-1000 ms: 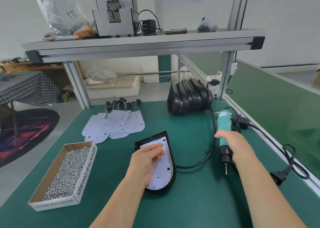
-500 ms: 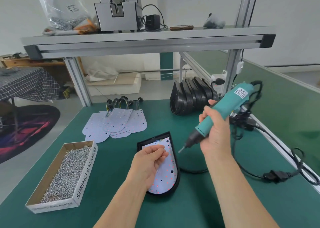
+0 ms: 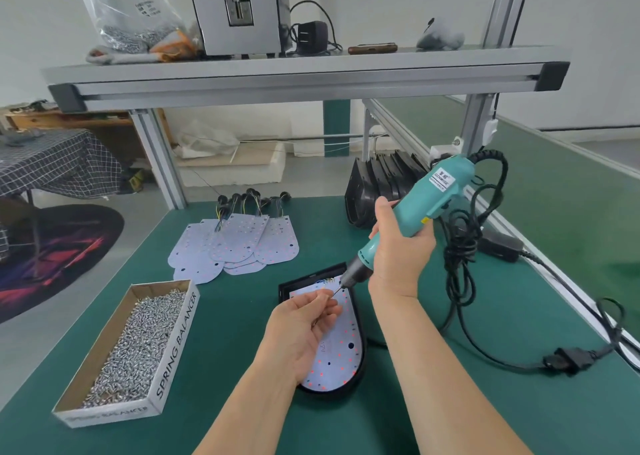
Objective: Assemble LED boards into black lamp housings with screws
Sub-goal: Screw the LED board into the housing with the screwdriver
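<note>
A person's two bare forearms reach over a green surface (image 3: 221, 368). The right hand (image 3: 401, 246) is wrapped closed around a teal electric screwdriver (image 3: 412, 212), held tilted so its bit points down and toward the left hand. The left hand (image 3: 298, 330) hovers with its fingers curled, thumb and forefinger pinched at the bit's tip; whether a screw sits between them is too small to tell. Directly beneath the left hand lies a black lamp housing (image 3: 360, 371) with a white LED board (image 3: 337, 357) seated inside it, red dots scattered across the board. Beyond the left hand, spare LED boards (image 3: 239, 246) with wire leads lie fanned in an overlapping pile. Left of the left hand sits an open cardboard box (image 3: 173, 350) printed "SPRING BALANCER", filled with small silver screws (image 3: 135, 347). Behind the right hand, a row of empty black housings (image 3: 374, 184) stands on edge. The screwdriver's black cord (image 3: 460, 274) hangs in loops to the right of the right hand.
</note>
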Tool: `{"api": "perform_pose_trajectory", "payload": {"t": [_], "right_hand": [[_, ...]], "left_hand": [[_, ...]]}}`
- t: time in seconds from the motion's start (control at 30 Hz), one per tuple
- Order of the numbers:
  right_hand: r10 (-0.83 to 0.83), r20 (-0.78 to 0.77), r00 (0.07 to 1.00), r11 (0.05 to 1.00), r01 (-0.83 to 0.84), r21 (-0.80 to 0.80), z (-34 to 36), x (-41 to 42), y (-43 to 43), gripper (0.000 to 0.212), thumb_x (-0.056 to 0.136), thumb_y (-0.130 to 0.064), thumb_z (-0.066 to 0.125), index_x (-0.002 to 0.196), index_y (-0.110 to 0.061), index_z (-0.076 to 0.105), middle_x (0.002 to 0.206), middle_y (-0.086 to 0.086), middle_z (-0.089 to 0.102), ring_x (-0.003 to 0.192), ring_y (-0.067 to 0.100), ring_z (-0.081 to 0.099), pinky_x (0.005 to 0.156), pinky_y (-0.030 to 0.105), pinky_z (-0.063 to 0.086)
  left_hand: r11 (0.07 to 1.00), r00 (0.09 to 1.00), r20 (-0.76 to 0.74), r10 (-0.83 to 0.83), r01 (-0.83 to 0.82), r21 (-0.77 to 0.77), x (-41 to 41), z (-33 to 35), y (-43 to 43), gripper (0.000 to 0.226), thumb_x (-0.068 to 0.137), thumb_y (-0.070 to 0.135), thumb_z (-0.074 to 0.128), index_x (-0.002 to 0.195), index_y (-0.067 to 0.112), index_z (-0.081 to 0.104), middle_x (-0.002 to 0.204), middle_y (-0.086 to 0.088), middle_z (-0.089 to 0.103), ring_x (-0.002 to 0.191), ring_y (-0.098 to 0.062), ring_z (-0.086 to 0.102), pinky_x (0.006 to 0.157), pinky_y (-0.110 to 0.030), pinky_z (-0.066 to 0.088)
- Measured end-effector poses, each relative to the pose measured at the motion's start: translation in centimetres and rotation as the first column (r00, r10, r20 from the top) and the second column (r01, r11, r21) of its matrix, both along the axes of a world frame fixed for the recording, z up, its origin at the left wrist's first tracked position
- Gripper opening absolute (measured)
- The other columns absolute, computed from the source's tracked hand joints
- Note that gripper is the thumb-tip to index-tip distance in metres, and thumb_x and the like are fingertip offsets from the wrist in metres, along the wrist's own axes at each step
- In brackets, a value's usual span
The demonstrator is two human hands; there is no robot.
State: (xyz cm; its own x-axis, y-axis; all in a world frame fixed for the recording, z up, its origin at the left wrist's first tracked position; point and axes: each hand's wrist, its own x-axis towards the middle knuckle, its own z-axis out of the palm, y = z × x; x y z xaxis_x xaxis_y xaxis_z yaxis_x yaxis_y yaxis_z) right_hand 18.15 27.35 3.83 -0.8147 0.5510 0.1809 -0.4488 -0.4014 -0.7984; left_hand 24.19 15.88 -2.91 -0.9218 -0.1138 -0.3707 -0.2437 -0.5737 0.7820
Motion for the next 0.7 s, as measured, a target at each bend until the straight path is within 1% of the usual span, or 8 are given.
{"api": "perform_pose_trajectory", "payload": {"t": [0.13, 0.27, 0.4, 0.57, 0.7], "right_hand": [[-0.014, 0.010, 1.000, 1.000, 0.014, 0.002, -0.02, -0.09, -0.45, 0.020, 0.078, -0.020, 0.077, 0.072, -0.027, 0.060, 0.063, -0.003, 0.058, 0.054, 0.017, 0.052, 0.053, 0.027, 0.047], [-0.016, 0.033, 0.999, 1.000, 0.016, 0.004, -0.19, -0.13, -0.51, 0.019, 0.080, -0.019, 0.077, 0.076, -0.024, 0.059, 0.064, -0.003, 0.059, 0.056, 0.017, 0.053, 0.054, 0.026, 0.047], [-0.022, 0.041, 0.999, 1.000, 0.023, -0.008, -0.25, -0.12, -0.35, 0.020, 0.080, -0.019, 0.077, 0.075, -0.025, 0.058, 0.061, -0.005, 0.058, 0.052, 0.014, 0.053, 0.052, 0.024, 0.047], [-0.023, 0.055, 0.998, 1.000, 0.022, 0.010, -0.18, -0.04, -0.58, 0.027, 0.079, -0.023, 0.077, 0.063, -0.041, 0.064, 0.063, -0.005, 0.059, 0.053, 0.014, 0.053, 0.052, 0.024, 0.047], [-0.068, 0.089, 0.994, 0.998, 0.066, 0.019, -0.40, -0.20, -0.65, 0.018, 0.074, -0.031, 0.078, 0.068, -0.036, 0.062, 0.068, 0.000, 0.060, 0.057, 0.018, 0.056, 0.054, 0.026, 0.049]], "left_hand": [[1.000, 1.000, 0.005, 0.000, 0.000, 0.001, 0.01, 0.05, 0.04, 0.009, 0.095, -0.003, 0.059, 0.094, -0.007, 0.067, 0.069, -0.010, 0.070, 0.059, -0.015, 0.069, 0.054, -0.019, 0.056], [1.000, 1.000, 0.009, 0.004, -0.004, 0.005, -0.02, 0.15, 0.11, 0.009, 0.096, -0.003, 0.059, 0.094, -0.007, 0.066, 0.069, -0.011, 0.070, 0.058, -0.015, 0.069, 0.054, -0.019, 0.055], [1.000, 1.000, 0.012, 0.008, -0.008, 0.000, -0.03, 0.11, 0.11, 0.009, 0.096, -0.001, 0.059, 0.094, -0.007, 0.066, 0.069, -0.010, 0.070, 0.058, -0.014, 0.069, 0.054, -0.018, 0.055], [1.000, 1.000, 0.010, 0.015, -0.015, -0.010, -0.10, -0.02, 0.15, 0.010, 0.097, -0.001, 0.059, 0.094, -0.007, 0.066, 0.070, -0.010, 0.069, 0.058, -0.014, 0.068, 0.054, -0.018, 0.055], [1.000, 1.000, 0.001, 0.027, -0.027, 0.009, -0.01, 0.04, 0.28, 0.010, 0.096, -0.004, 0.058, 0.092, -0.007, 0.066, 0.069, -0.010, 0.069, 0.058, -0.014, 0.068, 0.055, -0.017, 0.055]]}}
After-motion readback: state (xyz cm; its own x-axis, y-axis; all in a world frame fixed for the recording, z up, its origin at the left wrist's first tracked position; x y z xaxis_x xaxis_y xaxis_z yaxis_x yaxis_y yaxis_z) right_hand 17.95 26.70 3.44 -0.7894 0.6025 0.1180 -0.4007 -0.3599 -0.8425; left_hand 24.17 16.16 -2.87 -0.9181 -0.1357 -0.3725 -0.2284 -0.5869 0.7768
